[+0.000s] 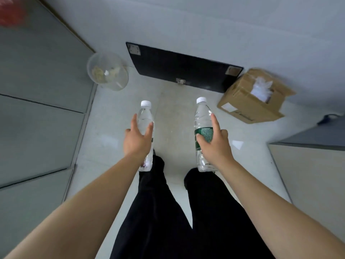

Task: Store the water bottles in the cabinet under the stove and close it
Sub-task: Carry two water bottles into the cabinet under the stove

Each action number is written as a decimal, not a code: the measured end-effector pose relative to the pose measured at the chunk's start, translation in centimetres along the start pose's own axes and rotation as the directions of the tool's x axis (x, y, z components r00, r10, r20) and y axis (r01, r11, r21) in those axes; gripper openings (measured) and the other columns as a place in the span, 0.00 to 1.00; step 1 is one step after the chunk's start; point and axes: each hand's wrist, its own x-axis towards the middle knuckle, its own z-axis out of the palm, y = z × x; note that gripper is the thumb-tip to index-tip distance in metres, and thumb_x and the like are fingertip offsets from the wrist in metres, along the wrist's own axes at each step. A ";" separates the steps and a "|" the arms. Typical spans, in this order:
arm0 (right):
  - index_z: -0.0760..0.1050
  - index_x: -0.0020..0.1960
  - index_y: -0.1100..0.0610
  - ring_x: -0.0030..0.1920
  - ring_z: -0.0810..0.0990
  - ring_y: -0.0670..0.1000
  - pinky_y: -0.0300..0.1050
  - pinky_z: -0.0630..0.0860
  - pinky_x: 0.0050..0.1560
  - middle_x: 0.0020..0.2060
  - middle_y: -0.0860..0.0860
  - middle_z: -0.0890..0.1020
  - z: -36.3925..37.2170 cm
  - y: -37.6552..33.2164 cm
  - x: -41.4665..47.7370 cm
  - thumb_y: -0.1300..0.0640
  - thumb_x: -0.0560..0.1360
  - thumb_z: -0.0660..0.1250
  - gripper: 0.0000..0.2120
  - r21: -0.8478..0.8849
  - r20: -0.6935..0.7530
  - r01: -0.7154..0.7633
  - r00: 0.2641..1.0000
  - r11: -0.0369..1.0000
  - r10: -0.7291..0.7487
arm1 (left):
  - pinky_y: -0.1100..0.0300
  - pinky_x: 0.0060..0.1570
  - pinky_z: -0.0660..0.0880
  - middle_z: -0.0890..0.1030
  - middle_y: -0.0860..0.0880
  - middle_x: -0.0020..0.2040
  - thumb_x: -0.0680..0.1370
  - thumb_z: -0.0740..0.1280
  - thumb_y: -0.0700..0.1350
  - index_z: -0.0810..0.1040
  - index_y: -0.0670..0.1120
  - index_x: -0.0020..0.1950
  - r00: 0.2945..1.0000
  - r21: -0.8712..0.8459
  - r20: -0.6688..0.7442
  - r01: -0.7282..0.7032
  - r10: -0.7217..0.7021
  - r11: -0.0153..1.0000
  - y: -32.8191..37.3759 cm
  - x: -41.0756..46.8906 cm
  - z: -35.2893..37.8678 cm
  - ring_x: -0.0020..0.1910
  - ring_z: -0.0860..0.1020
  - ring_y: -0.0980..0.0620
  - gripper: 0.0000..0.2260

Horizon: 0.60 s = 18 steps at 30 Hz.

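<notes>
Head view looks down; the left hand (137, 140) wraps one water bottle (146, 128), the right hand (214, 144) wraps another bottle (203, 131), both held above the floor (173, 101); loose index fingers could let a bottle slip; no stove or cabinet can be identified; grey panels (41, 94) at left are blurred.

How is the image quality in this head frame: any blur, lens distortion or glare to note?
Head view: even, soft lighting with no harsh shadows; strong wide-angle bending at the cabinet fronts; the red object at top left is smeared by blur; both water bottles are sharp, with a pale glare patch on the floor.
</notes>
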 end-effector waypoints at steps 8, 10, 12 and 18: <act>0.48 0.72 0.35 0.50 0.75 0.51 0.50 0.75 0.52 0.58 0.53 0.74 -5.6 -5.6 -7.9 0.42 0.75 0.60 0.31 -0.033 0.047 0.163 0.986 0.986 -0.162 | 0.56 0.32 0.69 0.76 0.50 0.35 0.77 0.53 0.64 0.53 0.54 0.74 0.992 -0.004 -0.124 -0.034 0.033 0.999 1.8 -9.2 -7.8 0.36 0.76 0.44 0.29; 0.47 0.73 0.37 0.48 0.72 0.49 0.45 0.72 0.51 0.60 0.54 0.71 -5.1 -7.4 -8.9 0.44 0.76 0.60 0.31 -0.054 0.042 0.214 0.976 0.975 -0.211 | 0.55 0.34 0.70 0.79 0.47 0.41 0.76 0.53 0.66 0.53 0.56 0.74 0.988 -0.032 -0.155 0.000 -0.005 0.999 1.1 -9.6 -9.4 0.40 0.78 0.43 0.30; 0.46 0.74 0.39 0.46 0.70 0.50 0.44 0.70 0.47 0.60 0.56 0.71 -4.0 -9.4 -9.6 0.45 0.77 0.59 0.30 -0.097 0.039 0.238 0.971 0.966 -0.235 | 0.55 0.37 0.72 0.81 0.46 0.49 0.75 0.53 0.66 0.53 0.57 0.74 0.985 -0.063 -0.165 0.046 -0.056 0.997 0.0 -9.7 -10.9 0.46 0.79 0.42 0.30; 0.43 0.74 0.39 0.50 0.76 0.56 0.45 0.69 0.46 0.59 0.57 0.70 0.6 -16.0 -10.9 0.44 0.78 0.57 0.31 -0.250 0.108 0.364 0.931 0.897 -0.348 | 0.52 0.50 0.70 0.76 0.47 0.65 0.76 0.55 0.65 0.54 0.56 0.75 0.948 -0.266 -0.229 0.157 -0.220 0.951 -4.4 -9.4 -15.7 0.59 0.75 0.41 0.30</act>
